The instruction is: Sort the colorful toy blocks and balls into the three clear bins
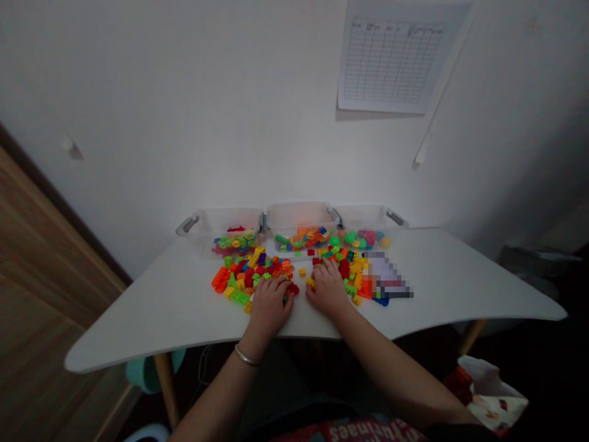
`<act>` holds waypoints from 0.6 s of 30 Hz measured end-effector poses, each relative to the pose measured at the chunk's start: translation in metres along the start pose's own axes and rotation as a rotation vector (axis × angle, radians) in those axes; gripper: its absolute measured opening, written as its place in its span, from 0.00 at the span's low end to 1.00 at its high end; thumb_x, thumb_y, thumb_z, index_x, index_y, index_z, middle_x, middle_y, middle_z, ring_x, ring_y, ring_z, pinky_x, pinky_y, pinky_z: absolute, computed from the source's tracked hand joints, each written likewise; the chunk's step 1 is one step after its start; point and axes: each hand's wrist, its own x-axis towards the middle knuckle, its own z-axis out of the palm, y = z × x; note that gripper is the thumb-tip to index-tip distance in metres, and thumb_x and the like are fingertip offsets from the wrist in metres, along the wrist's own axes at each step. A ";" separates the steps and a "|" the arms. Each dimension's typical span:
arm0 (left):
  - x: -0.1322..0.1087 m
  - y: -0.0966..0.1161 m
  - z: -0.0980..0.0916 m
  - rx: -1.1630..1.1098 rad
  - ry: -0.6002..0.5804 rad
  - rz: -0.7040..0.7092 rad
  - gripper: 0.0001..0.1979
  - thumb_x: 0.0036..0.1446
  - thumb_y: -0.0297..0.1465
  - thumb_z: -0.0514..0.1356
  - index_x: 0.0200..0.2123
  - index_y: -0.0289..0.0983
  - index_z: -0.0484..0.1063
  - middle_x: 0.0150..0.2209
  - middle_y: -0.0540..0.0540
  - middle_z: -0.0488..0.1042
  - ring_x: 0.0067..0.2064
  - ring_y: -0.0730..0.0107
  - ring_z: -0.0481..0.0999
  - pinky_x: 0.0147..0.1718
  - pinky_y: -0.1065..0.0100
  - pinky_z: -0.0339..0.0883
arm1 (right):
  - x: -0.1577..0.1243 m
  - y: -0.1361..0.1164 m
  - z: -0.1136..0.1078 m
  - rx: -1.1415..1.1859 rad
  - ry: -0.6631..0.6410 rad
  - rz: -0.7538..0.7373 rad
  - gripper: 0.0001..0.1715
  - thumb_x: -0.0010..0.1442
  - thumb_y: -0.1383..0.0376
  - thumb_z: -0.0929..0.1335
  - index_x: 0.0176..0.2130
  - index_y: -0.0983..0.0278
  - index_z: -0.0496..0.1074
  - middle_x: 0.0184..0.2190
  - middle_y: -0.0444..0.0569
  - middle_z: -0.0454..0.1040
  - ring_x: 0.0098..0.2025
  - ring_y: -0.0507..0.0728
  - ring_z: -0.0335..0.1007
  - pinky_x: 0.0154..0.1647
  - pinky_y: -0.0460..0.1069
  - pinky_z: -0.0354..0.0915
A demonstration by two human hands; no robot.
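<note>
My left hand [271,305] rests palm down on the near right edge of a heap of loose plastic building bricks [248,276] in orange, yellow, green, red and blue. Its fingertips are next to dark red bricks [292,288]. My right hand [327,287] lies on the white table [460,276], its fingers reaching a small red brick [317,261] and a yellow brick [310,282]. A second heap of bricks [354,273] lies to its right. Whether either hand holds a brick is hidden.
Along the table's far edge stand several clear plastic bins with grey handles: left [230,218], middle [299,215], right [363,216]. All hold coloured pieces. A pixelated patch [386,276] covers something on the right. The table meets a white wall.
</note>
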 end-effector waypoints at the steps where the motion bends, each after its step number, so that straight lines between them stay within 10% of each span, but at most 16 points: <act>1: 0.000 0.000 0.000 0.002 -0.002 0.000 0.13 0.59 0.32 0.57 0.45 0.38 0.75 0.49 0.43 0.77 0.49 0.55 0.73 0.54 0.50 0.63 | 0.001 0.001 0.000 0.016 0.001 -0.015 0.13 0.54 0.65 0.68 0.41 0.67 0.72 0.46 0.59 0.74 0.61 0.67 0.57 0.66 0.60 0.49; 11: 0.001 -0.001 0.001 -0.008 -0.007 0.004 0.13 0.58 0.32 0.58 0.46 0.39 0.75 0.49 0.42 0.77 0.49 0.55 0.73 0.54 0.49 0.62 | 0.005 0.006 -0.002 0.122 -0.061 0.027 0.05 0.61 0.70 0.65 0.35 0.63 0.71 0.34 0.49 0.76 0.38 0.57 0.70 0.43 0.51 0.61; 18: 0.001 -0.001 0.001 -0.006 -0.003 0.004 0.13 0.58 0.33 0.57 0.46 0.39 0.75 0.49 0.43 0.77 0.49 0.55 0.73 0.55 0.49 0.62 | 0.005 0.020 0.008 0.463 0.226 0.045 0.11 0.62 0.67 0.62 0.43 0.62 0.71 0.44 0.54 0.76 0.49 0.59 0.70 0.51 0.54 0.64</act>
